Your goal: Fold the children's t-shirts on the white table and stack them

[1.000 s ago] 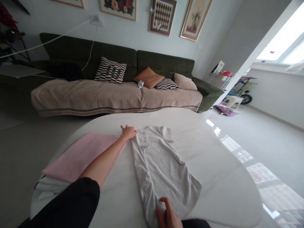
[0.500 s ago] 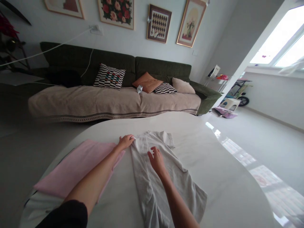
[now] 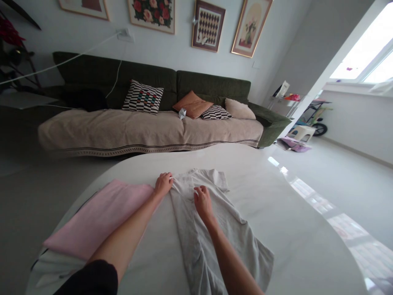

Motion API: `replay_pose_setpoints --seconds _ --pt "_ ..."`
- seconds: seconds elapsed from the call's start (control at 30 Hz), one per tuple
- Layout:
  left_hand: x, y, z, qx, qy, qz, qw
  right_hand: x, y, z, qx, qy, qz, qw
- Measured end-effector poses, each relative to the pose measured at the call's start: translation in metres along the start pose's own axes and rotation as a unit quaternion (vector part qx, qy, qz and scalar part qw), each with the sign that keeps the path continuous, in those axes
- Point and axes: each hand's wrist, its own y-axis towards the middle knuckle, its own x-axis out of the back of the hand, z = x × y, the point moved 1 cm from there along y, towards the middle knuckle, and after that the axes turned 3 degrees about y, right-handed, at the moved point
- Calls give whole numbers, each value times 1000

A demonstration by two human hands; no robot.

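A light grey T-shirt [image 3: 225, 229] lies on the white table [image 3: 294, 217], its left side folded in over the middle and one sleeve spread at the far right. My left hand [image 3: 164, 183] is closed on the shirt's far left corner. Over the shirt's upper middle is my right hand [image 3: 203, 200], fingers curled and pressed together at the fold's edge, pinching the cloth there. To the left, partly behind my left forearm, a folded pink garment [image 3: 101, 213] rests on top of other folded clothes [image 3: 53, 262].
Beyond the table stands a dark green sofa [image 3: 211, 82] with a beige cover [image 3: 138, 131] and several cushions. Framed pictures hang on the wall above. At the right, a white stool [image 3: 302, 133] and a purple bag [image 3: 296, 144] are on the floor.
My left hand's fingers have curled tighter at the shirt's corner. My right hand's fingers, apart before, have closed at the fold. The view has shifted slightly.
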Motion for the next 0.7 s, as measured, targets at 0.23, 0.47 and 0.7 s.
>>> replay_pose_setpoints --seconds 0.23,0.47,0.7 --pt "-5 -30 -51 -93 -8 -31 995 -10 -109 7 20 -68 150 986" --pt "-29 -65 -70 -81 13 36 996 31 -154 -4 -16 27 243 970" --pt "-24 -65 -69 -68 4 23 997 107 -56 -109 -196 33 -32 980"
